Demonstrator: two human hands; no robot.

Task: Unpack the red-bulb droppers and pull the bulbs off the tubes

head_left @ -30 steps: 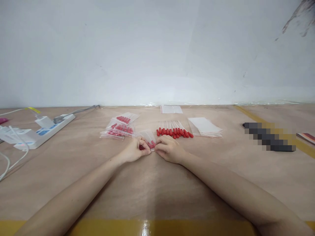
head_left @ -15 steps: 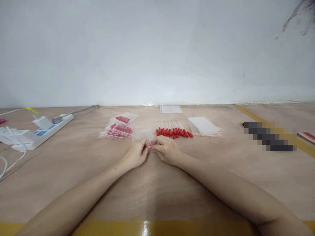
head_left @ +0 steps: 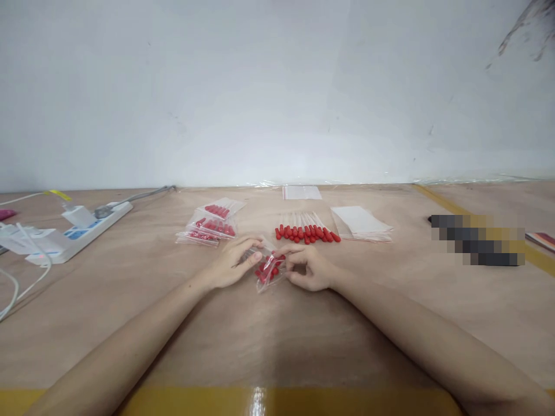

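Observation:
My left hand (head_left: 232,264) and my right hand (head_left: 310,268) hold between them a small clear zip bag (head_left: 269,267) with several red-tipped droppers inside. The left fingers pinch the bag's far end, the right fingers curl around its right side. The bag lies tilted just above the wooden table (head_left: 277,341). A row of loose red-tipped droppers (head_left: 307,231) lies just beyond my right hand. A pile of filled bags (head_left: 211,224) lies beyond my left hand.
A stack of empty clear bags (head_left: 359,224) lies right of the loose droppers, and one more bag (head_left: 302,192) lies by the wall. A white power strip (head_left: 73,230) with plugs and cables sits at the left. A blurred-out dark object (head_left: 477,245) lies at the right.
The bag has turned and come nearer to me, its red tips now plainly showing. My hands have parted a little, with the right hand shifting to the right.

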